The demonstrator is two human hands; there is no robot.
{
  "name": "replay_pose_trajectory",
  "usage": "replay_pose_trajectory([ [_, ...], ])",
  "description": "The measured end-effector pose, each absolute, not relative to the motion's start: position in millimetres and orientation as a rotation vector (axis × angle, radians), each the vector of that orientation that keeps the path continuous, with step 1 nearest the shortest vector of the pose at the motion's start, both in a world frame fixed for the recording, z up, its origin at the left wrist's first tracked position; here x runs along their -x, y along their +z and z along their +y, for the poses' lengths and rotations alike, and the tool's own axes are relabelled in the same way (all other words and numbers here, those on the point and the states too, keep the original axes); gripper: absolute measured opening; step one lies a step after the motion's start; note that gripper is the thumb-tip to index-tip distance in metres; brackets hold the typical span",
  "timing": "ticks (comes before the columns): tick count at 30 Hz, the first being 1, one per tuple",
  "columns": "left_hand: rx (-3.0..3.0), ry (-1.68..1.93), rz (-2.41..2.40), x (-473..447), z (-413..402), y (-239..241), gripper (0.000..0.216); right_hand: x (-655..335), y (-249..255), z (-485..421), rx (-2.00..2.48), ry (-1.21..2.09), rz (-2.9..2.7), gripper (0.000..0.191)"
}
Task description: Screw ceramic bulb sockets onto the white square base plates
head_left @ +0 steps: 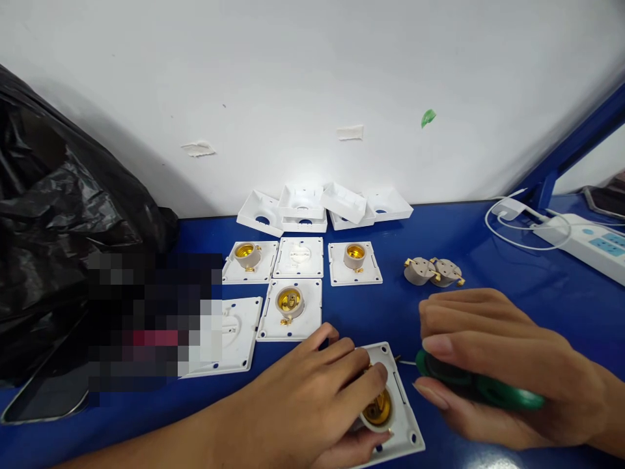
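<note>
My left hand (312, 384) grips a round lamp socket (379, 413) with a brass-coloured threaded inside. The socket sits over a white square base plate (405, 436) at the table's near side, partly hidden by my fingers. Held in my right hand (522, 358) is a screwdriver with a green handle (510, 393). Its thin shaft points left toward the plate's right edge, and a small dark piece, perhaps a screw, shows at the tip. Farther back, loose lamp sockets (418, 271) lie upside down, brass terminals showing.
Several white plates lie beyond my left hand, some bearing sockets (290, 301), others bare (299, 257). White square covers (303, 198) are piled against the wall. A power strip (596, 241) with a cable is at right. A black plastic bag (63, 182) and a phone (49, 384) are at left.
</note>
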State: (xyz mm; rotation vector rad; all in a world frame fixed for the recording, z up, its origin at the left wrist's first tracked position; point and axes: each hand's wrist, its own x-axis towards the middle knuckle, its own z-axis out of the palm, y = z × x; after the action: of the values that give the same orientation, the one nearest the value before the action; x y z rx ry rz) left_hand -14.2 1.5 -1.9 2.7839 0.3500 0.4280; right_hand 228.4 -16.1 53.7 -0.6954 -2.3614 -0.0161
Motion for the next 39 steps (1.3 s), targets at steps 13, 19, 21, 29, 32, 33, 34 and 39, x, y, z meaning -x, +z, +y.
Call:
replay_pose_trajectory([
  [13, -2.766, 0.445, 0.381, 13, 1, -4, 0.029, -231, 57, -26, 0.806, -0.073, -2.476, 0.018],
  [19, -2.780, 0.460, 0.373, 13, 2, -3, 0.027, -229, 45, -31, 0.821, -0.040, -2.369, 0.015],
  [21, -2.782, 0.456, 0.369, 12, 2, -2, 0.028, -228, 40, -32, 0.822, -0.031, -2.351, 0.016],
  [29, -2.800, 0.390, 0.375, 13, 2, 0, 0.035, -232, 36, -43, 0.927, -0.017, -2.269, 0.007],
  [32, -2.809, 0.361, 0.378, 14, 2, 3, 0.035, -235, 39, -44, 0.947, -0.066, -2.267, 0.010],
  [33, -2.811, 0.346, 0.383, 14, 2, 4, 0.035, -235, 41, -43, 0.925, -0.083, -2.291, 0.010],
  [34, -2.812, 0.336, 0.386, 14, 3, 5, 0.034, -234, 43, -41, 0.905, -0.098, -2.319, 0.009],
  [39, -2.814, 0.359, 0.387, 14, 2, 4, 0.035, -221, 50, -36, 1.026, -0.156, -2.362, 0.010],
])
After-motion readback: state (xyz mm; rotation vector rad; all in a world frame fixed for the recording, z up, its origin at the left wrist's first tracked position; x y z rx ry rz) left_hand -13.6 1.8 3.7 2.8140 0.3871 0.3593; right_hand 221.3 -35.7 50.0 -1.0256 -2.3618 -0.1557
